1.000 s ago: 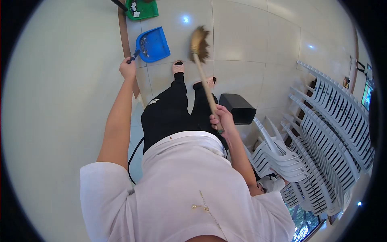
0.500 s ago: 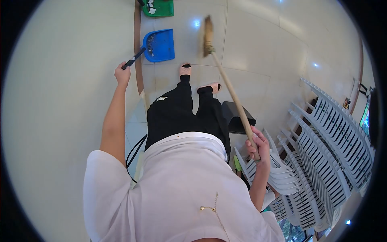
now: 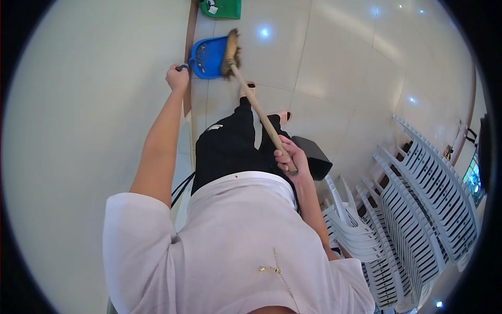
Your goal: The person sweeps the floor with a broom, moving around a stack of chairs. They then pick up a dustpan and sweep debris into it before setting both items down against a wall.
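My left hand (image 3: 178,77) is wrapped round the black handle of a blue dustpan (image 3: 212,58), which lies on the tiled floor beside the wall. Small debris sits in the pan near its handle side. In my right hand (image 3: 291,156) is the top end of a long wooden broom handle. The handle slants away to the broom head (image 3: 231,52), whose brown bristles are at the open edge of the blue dustpan.
A green dustpan (image 3: 225,8) holding white scraps is at the top. Stacked white plastic chairs (image 3: 408,209) stand on the right. A dark bin (image 3: 312,158) is beside my legs. The pale wall (image 3: 94,131) runs along the left.
The broom head has moved left to the blue dustpan's edge. My right hand has moved left with the handle. The dustpan's handle now points more toward my left hand, its length mostly hidden.
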